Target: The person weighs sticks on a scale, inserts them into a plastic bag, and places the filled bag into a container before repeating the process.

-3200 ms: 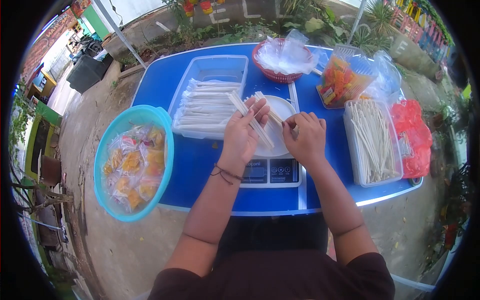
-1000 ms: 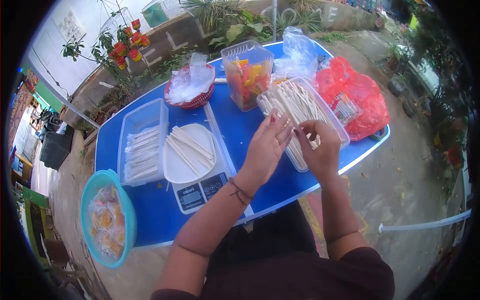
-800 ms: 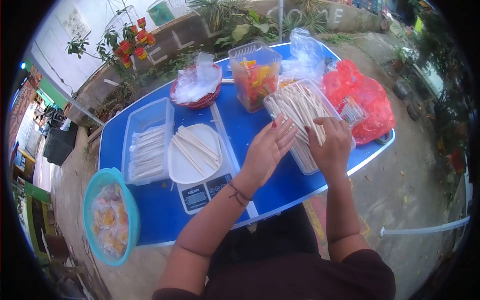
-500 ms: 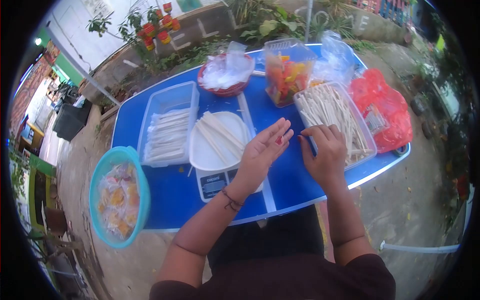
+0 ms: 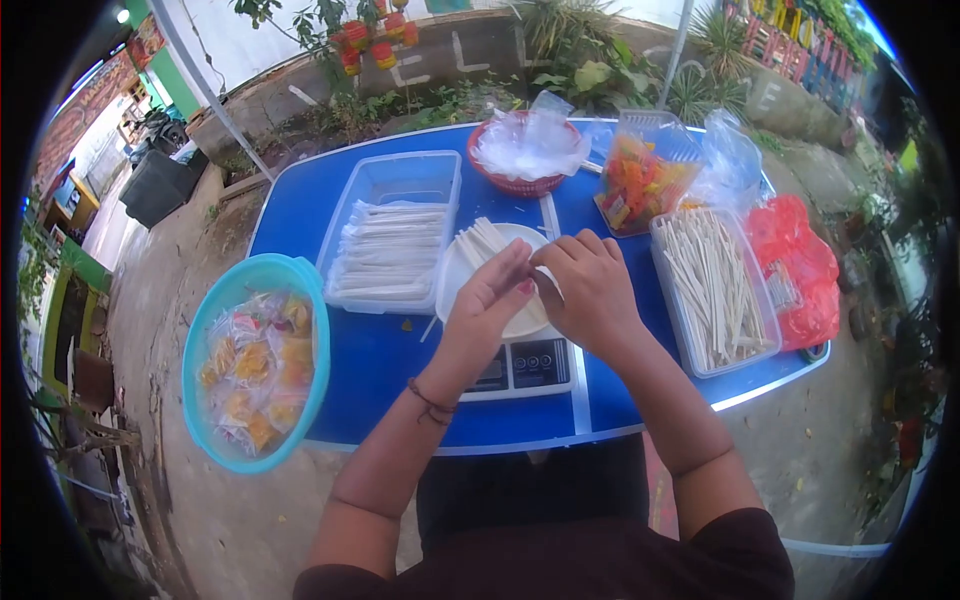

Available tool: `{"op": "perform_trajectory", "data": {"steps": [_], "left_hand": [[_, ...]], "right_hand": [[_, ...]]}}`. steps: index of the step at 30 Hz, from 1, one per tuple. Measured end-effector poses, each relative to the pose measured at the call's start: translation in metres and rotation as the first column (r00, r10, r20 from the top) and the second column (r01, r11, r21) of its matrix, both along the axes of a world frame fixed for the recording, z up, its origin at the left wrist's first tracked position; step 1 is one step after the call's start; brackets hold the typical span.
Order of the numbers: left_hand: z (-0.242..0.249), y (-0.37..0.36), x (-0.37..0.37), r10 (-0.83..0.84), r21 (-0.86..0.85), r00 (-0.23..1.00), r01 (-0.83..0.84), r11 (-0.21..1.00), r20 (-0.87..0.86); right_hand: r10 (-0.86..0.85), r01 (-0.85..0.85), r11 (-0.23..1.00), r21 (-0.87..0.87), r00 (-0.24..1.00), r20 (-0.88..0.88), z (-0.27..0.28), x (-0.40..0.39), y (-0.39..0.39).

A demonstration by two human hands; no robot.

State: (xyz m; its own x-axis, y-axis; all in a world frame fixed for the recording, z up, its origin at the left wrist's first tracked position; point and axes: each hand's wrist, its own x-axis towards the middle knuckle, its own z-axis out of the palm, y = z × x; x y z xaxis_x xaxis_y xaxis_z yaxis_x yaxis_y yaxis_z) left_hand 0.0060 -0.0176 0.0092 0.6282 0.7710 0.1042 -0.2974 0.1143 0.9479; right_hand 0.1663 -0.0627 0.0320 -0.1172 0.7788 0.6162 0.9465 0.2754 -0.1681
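Both of my hands meet over a white plate (image 5: 455,270) on a kitchen scale (image 5: 535,368). My left hand (image 5: 488,300) has its fingers drawn together near the plate's middle; what they hold, if anything, is too small to name. Fingers of my right hand (image 5: 580,290) are pinched close to the left fingertips, and their contents cannot be made out. Pale sticks (image 5: 482,238) lie on the plate, partly hidden by my hands. Right of them, a clear container (image 5: 770,345) holds many loose sticks (image 5: 712,290).
Wrapped sticks (image 5: 390,250) fill a clear box (image 5: 412,172) at the left. A turquoise basin (image 5: 192,375) holds snack packets. Behind stand a red basket (image 5: 520,185) of clear bags and a tub of colourful packets (image 5: 640,180). A red plastic bag (image 5: 805,300) lies right.
My hands have come together over the plate, the right one moving left from the stick container. The left fingers have drawn in. The view has shifted, so the table's things appear displaced.
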Motion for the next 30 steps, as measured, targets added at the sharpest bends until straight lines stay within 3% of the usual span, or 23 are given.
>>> {"op": "perform_trajectory", "data": {"steps": [5, 8, 9, 12, 16, 20, 23, 27, 29, 30], "left_hand": [[0.003, 0.031, -0.005, 0.051, 0.042, 0.997, -0.049, 0.998, -0.054], [0.005, 0.053, 0.004, 0.087, 0.089, 0.994, -0.081, 0.993, -0.066], [0.006, 0.060, 0.008, 0.103, 0.151, 0.992, -0.092, 0.984, -0.069], [-0.001, 0.084, 0.024, 0.178, 0.329, 0.976, -0.127, 0.936, -0.127], [0.001, 0.098, 0.036, 0.271, 0.444, 0.942, -0.160, 0.881, -0.198], [-0.009, 0.107, 0.040, 0.305, 0.445, 0.933, -0.194, 0.874, -0.191], [-0.014, 0.104, 0.037, 0.394, 0.484, 0.911, -0.291, 0.825, -0.124], [0.003, 0.079, 0.016, 0.510, 0.589, 0.859, -0.388, 0.709, -0.048], [0.018, 0.065, 0.005, 0.585, 0.739, 0.811, -0.400, 0.542, 0.010], [0.020, 0.060, 0.003, 0.614, 0.800, 0.788, -0.395, 0.451, 0.043]], "right_hand": [[-0.008, 0.009, 1.000, 0.007, 0.997, -0.082, 0.004, 0.010, 0.048], [-0.112, 0.131, 0.990, 0.060, 0.962, -0.251, 0.002, 0.019, 0.085], [-0.183, 0.188, 0.982, 0.014, 0.969, -0.164, 0.002, 0.021, 0.093], [-0.168, 0.169, 0.985, 0.015, 0.984, -0.060, -0.004, 0.022, 0.119], [-0.175, 0.158, 0.936, -0.315, 0.984, -0.025, -0.018, 0.036, 0.144], [-0.214, 0.203, 0.974, -0.096, 0.969, -0.126, -0.025, 0.036, 0.142], [-0.271, 0.286, 0.952, 0.105, 0.953, -0.138, 0.004, 0.029, 0.119], [0.003, 0.120, 0.939, 0.321, 0.934, -0.358, 0.025, 0.045, 0.106], [0.099, 0.056, 0.942, 0.331, 0.896, -0.432, 0.039, 0.040, 0.087], [0.048, 0.079, 0.947, 0.312, 0.924, -0.380, 0.038, 0.043, 0.087]]}}
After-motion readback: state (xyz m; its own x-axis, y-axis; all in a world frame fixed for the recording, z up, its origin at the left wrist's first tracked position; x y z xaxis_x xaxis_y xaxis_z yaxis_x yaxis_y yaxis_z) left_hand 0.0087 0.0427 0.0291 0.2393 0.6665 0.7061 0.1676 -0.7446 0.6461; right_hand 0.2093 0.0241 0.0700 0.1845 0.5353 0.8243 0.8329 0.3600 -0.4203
